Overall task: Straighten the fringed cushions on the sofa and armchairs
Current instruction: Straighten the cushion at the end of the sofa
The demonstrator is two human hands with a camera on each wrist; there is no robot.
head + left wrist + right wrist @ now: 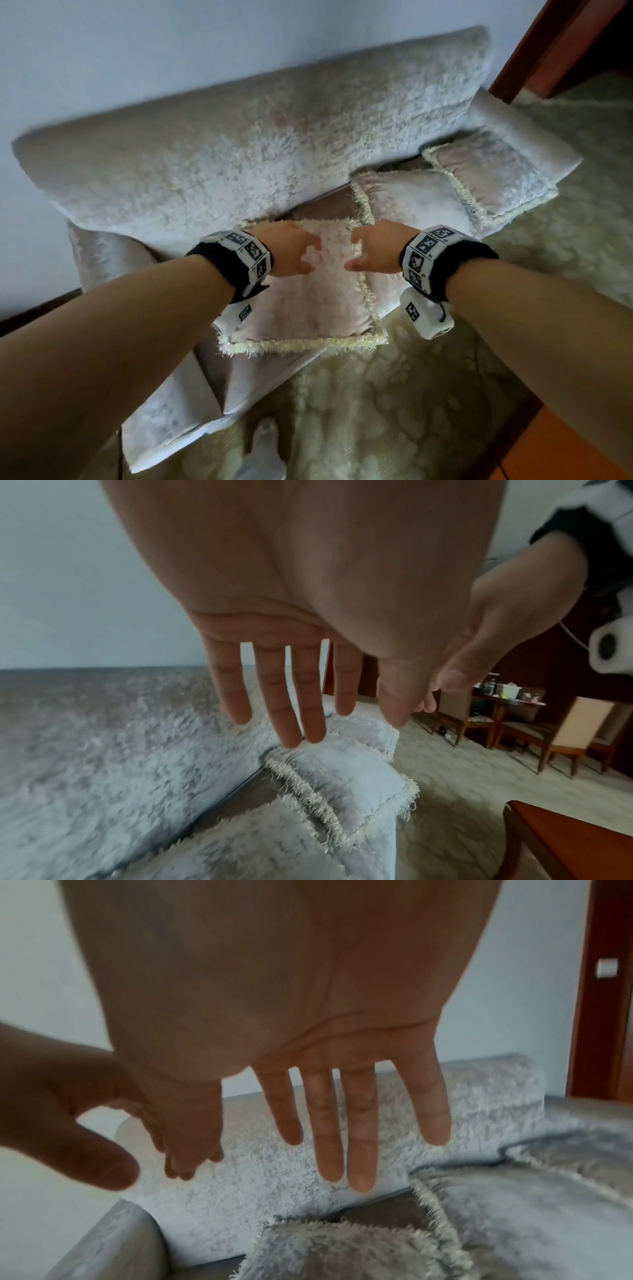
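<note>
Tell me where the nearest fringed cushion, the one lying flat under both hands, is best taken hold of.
Probably at its two side edges, just inside the fringe. The nearest cushion lies flat on the sofa seat, its front edge overhanging, and the left hand and right hand hover open above its far half. Coming from above, one hand per side, would let it be lifted and squared evenly.

Three pale fringed cushions [308, 291] [411, 202] [493, 174] lying flat in a row on the sofa [239, 144] seat, neighbours overlapping

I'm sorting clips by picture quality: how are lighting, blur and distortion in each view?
Head view: even daylight, sofa edges bowed, slightly soft. Left wrist view: left hand looms huge, sofa back smeared. Right wrist view: right hand backlit and dark against the bright wall.
</note>
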